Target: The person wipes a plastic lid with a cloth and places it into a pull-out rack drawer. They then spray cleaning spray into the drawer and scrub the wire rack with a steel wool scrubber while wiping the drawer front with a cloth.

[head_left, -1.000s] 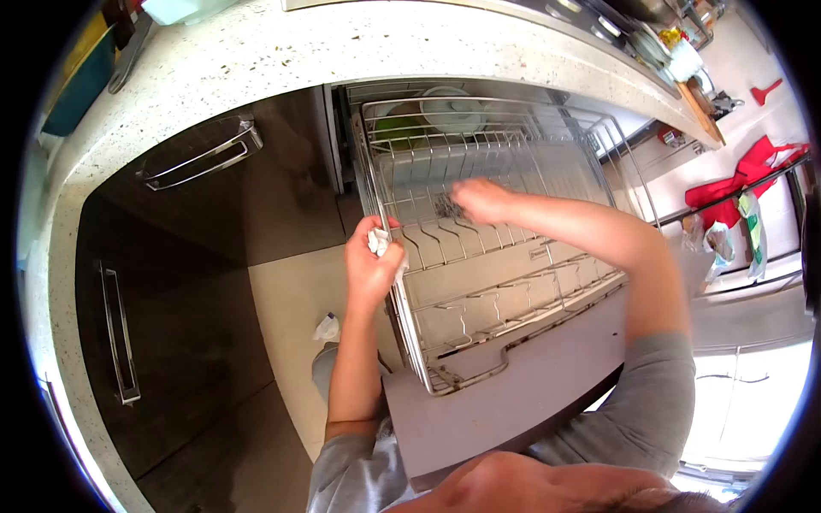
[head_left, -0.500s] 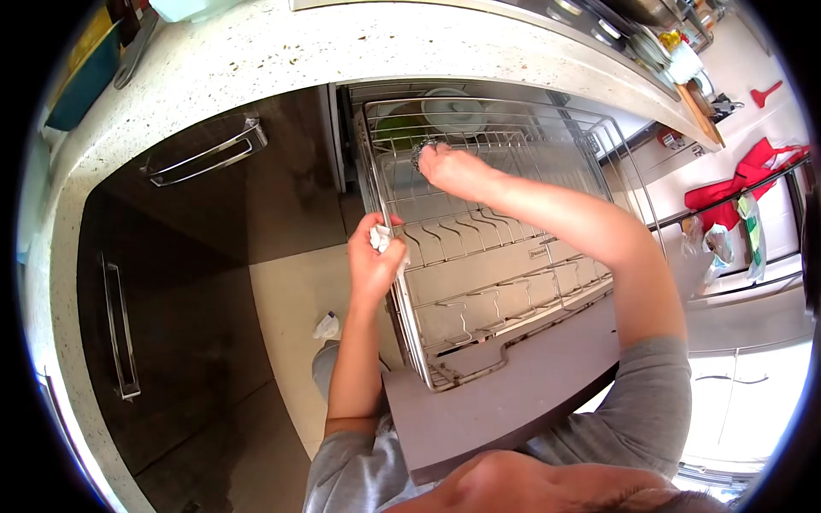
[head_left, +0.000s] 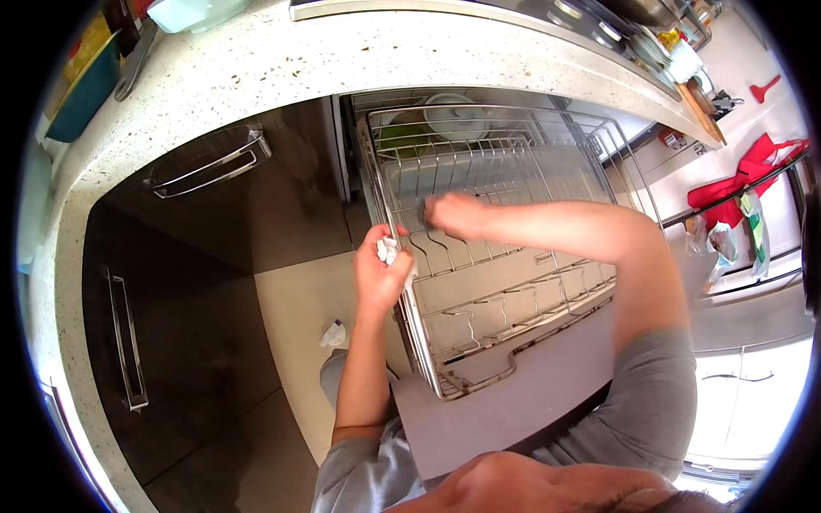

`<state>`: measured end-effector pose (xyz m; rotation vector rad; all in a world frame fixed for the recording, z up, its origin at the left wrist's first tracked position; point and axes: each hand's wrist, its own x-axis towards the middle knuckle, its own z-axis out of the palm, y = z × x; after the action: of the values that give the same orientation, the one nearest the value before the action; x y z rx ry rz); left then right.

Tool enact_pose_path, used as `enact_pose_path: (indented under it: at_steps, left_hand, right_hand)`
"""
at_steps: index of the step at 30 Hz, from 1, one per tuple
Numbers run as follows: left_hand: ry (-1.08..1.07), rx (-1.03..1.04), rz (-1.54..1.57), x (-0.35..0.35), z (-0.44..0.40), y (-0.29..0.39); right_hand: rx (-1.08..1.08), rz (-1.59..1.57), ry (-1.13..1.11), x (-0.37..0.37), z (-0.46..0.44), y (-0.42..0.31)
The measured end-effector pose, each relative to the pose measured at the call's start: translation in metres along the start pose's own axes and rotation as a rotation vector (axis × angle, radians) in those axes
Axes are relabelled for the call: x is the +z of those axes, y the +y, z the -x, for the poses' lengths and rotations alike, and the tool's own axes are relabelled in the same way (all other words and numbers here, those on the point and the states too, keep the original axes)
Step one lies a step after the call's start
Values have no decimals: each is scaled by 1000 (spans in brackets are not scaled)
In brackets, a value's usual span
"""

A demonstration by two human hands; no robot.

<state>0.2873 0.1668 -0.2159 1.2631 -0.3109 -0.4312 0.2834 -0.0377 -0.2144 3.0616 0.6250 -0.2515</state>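
My left hand [head_left: 376,282] is closed round a crumpled white tissue [head_left: 387,250], beside the left side rail of a pulled-out wire dish rack [head_left: 409,312]. My right hand [head_left: 460,215] is over the rack's wire dividers, blurred by motion. Its fingers are closed on a small dark steel wool scrubber [head_left: 424,213], which appears to be against the wires. At the rear of the rack, inside the cabinet, sit a pale round lidded dish [head_left: 453,115] and something green [head_left: 404,137].
The grey drawer front [head_left: 505,402] lies between my body and the rack. Dark cabinet doors [head_left: 197,342] stand to the left under a speckled countertop [head_left: 282,68]. A white scrap [head_left: 333,333] is on the floor. Red cloth [head_left: 740,184] hangs at the right.
My right hand has moved with the scrubber from the rear of the rack toward me. My left hand stays at the rail with the tissue. The view has shifted slightly.
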Motion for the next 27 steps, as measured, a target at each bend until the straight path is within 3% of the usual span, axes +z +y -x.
enact_pose_path:
  at_steps: [2, 4, 7, 10, 14, 17, 19, 20, 23, 25, 27]
  left_hand:
    - [-2, 3, -7, -1, 1, 0]
    - [-19, 15, -17, 1, -2, 2]
    - [-8, 27, 11, 2, 2, 1]
    - [-34, -42, 34, 0, -1, 2]
    - [-14, -14, 30, 5, 3, 8]
    - [2, -27, 27, 5, 5, 7]
    - [6, -28, 12, 6, 5, 10]
    - [0, -29, 2, 5, 4, 9]
    - [17, -26, 14, 4, 1, 6]
    - [25, 4, 37, 7, 3, 9]
    - [31, 8, 32, 7, 2, 7]
  right_hand:
    - [-4, -4, -77, -13, 4, -6]
    - [-3, -68, -331, -34, -4, 3]
    - [53, 1, 1, -37, -19, 22]
    - [56, -162, -170, -10, -9, 19]
    - [77, -216, -372, -58, -4, 6]
    - [9, -163, 151, -45, -24, 4]
    - [-18, -107, 46, -8, -33, 5]
    - [97, -197, 26, -9, -29, -8]
    - [-37, -234, -209, -27, -19, -14]
    - [6, -310, -246, -39, -29, -2]
    - [51, -97, 63, -17, -43, 14]
